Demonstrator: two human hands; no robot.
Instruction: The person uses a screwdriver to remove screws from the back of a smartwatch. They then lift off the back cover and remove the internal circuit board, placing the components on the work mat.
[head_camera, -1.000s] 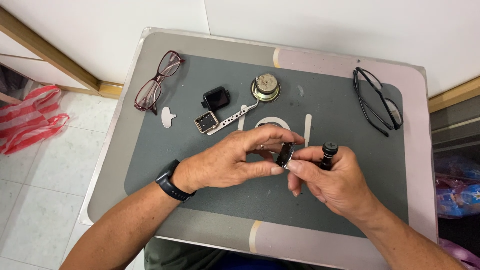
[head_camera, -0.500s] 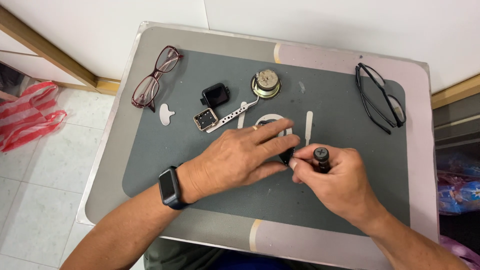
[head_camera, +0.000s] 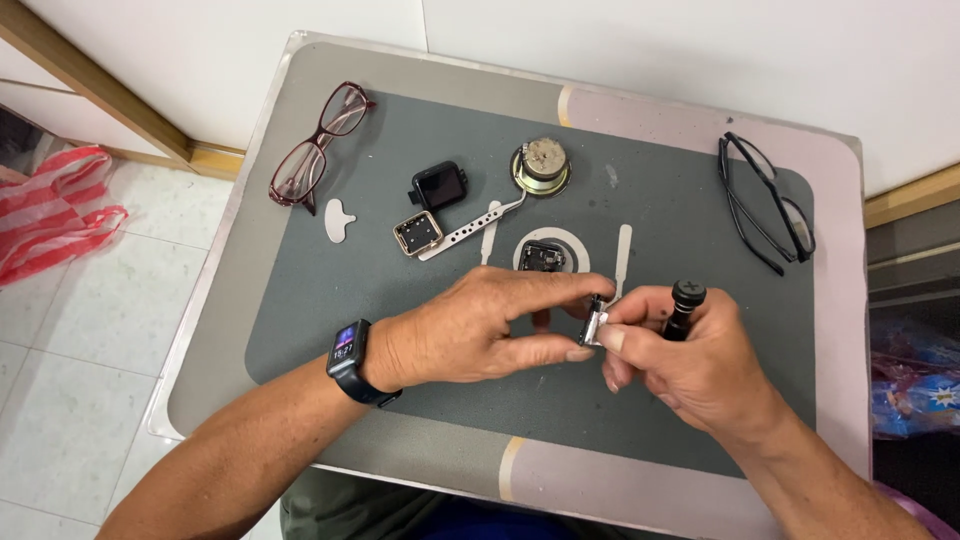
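While a small metal part (head_camera: 594, 325) is pinched between left hand (head_camera: 470, 335) and right hand (head_camera: 700, 365) fingertips, steadied just below the white ring (head_camera: 548, 255); a black tool (head_camera: 682, 305) is gripped too.

Bare mat (head_camera: 300, 320) left; watch parts (head_camera: 440, 210) crowd behind.

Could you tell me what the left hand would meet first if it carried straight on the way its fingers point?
The left hand points rightward, so it would likely first meet the small metal part it pinches, then the right hand directly behind.
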